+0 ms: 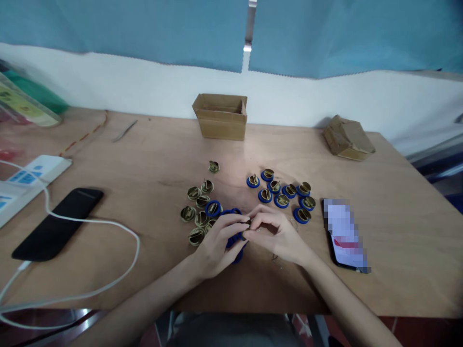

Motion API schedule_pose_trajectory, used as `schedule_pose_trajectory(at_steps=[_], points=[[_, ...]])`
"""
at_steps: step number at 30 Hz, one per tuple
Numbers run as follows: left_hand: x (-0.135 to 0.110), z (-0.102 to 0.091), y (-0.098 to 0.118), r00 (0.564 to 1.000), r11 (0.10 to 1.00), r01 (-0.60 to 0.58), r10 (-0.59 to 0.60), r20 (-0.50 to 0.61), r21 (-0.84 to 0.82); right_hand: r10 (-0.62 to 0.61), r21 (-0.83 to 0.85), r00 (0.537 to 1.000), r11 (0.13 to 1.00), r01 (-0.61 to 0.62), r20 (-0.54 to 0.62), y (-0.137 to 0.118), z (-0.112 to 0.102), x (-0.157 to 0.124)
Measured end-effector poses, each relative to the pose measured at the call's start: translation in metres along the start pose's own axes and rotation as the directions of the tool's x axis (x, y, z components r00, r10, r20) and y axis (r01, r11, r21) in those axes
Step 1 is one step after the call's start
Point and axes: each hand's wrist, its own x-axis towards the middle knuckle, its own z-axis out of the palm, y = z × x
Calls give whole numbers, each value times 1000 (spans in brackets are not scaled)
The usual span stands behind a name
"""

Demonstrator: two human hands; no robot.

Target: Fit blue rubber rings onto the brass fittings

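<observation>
My left hand (219, 243) and my right hand (278, 233) meet over the middle of the wooden table (144, 159), fingers pinched together on a small part with a blue ring (235, 237) under my left fingers. To the left of my hands lie several bare brass-coloured parts (197, 212) and a loose blue ring (213, 208). Beyond and to the right of my hands lie several brass parts fitted in blue rings (282, 192).
An open cardboard box (220, 116) stands at the back, a wrapped brown packet (347, 137) at the back right. A lit phone (345, 236) lies right of my hands. A black phone (58, 221) with a white cable (108, 224), a power strip (25, 183) and tweezers (125, 130) lie left.
</observation>
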Motion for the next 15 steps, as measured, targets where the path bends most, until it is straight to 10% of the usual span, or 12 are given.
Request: schedule_pose_trajectory(at_steps=[10,15], points=[[0,2,-1,998,999,50,-50,-27,-13,50,16,999,999,-50,13,-1,0,1],[5,3,9,945,943,326,-327,-19,-65,71,-47,997,996,-73,-42,2,-2,0]])
